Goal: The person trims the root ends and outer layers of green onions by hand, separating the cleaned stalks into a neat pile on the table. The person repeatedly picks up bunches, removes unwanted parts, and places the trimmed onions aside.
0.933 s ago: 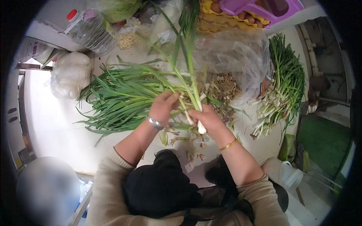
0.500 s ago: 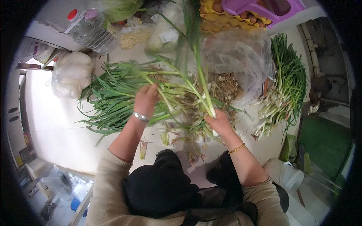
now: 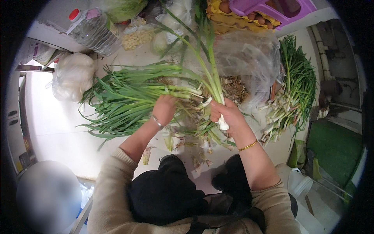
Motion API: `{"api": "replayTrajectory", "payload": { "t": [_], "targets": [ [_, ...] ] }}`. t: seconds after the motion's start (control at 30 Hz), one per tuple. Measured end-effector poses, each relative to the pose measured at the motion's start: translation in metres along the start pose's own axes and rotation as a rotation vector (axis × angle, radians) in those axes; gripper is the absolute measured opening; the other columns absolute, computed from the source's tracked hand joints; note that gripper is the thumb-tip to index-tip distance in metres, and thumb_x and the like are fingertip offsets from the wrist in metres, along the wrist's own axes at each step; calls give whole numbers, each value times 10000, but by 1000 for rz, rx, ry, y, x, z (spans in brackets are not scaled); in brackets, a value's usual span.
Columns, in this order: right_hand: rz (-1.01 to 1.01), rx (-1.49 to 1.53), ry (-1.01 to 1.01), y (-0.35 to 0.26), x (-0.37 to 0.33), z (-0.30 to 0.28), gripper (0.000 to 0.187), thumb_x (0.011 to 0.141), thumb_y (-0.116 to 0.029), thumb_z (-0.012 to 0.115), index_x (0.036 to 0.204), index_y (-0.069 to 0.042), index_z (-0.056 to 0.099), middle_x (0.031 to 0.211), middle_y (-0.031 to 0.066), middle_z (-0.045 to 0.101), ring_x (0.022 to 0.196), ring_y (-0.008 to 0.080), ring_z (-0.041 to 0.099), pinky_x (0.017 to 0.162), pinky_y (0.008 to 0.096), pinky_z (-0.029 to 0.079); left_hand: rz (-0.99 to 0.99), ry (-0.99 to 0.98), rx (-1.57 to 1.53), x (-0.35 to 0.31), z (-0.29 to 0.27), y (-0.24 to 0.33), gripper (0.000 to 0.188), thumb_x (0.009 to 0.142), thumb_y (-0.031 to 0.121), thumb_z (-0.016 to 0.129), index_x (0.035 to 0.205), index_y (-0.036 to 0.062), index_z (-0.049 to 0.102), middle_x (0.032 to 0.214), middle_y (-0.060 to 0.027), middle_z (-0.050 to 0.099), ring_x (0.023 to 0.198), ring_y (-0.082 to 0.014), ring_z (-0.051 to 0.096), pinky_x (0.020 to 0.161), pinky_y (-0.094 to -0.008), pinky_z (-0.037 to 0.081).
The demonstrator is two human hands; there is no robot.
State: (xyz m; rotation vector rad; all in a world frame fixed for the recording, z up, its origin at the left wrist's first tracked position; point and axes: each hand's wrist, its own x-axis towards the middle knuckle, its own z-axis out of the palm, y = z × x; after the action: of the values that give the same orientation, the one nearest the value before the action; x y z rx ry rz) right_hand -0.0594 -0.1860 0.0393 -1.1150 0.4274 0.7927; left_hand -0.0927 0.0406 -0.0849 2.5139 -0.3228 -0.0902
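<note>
Just right of the heap of green stalks (image 3: pixel 124 99), a person's right hand (image 3: pixel 227 115) is clenched around white-bulbed stems (image 3: pixel 214 80); at the heap's right end sits the left hand (image 3: pixel 165 109), its grip hidden from where I stand. Another leafy bundle (image 3: pixel 294 80) lies well to the heap's right.

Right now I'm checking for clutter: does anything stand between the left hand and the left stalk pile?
Nothing visible: the left hand overlaps the left stalk pile in this view. The held stalks, in the right hand, are farther right.
</note>
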Motion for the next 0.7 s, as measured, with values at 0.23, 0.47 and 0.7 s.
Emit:
{"api": "replayTrajectory", "payload": {
  "t": [0.23, 0.47, 0.7],
  "targets": [
    [-44, -558, 158, 20, 10, -6, 123, 787, -138, 603, 827, -32, 554, 635, -2, 500, 533, 80, 448, 479, 246, 368, 298, -55, 281, 10, -4, 0, 302, 680, 71, 560, 970, 132, 618, 951, -51, 576, 964, -239, 519, 951, -466, 332],
    [-13, -373, -16, 32, 9, 2, 133, 799, -124, 609, 872, -20, 569, 670, -7, 517, 562, 73, 453, 492, 231, 365, 420, 228, 112, 25, -51, 41, 251, 680, 98, 566, 931, 103, 586, 926, -60, 554, 960, -254, 505, 946, -463, 335],
    [63, 1, 34, 38, 9, 16, 91, 779, -58, 579, 855, -15, 554, 692, 29, 552, 588, 114, 507, 530, 237, 408, -490, 33, -1051, -11, -40, 70, 222, 838, 207, 579, 935, 8, 555, 839, -71, 595, 734, -160, 548, 666, -290, 447]
  ]
}}
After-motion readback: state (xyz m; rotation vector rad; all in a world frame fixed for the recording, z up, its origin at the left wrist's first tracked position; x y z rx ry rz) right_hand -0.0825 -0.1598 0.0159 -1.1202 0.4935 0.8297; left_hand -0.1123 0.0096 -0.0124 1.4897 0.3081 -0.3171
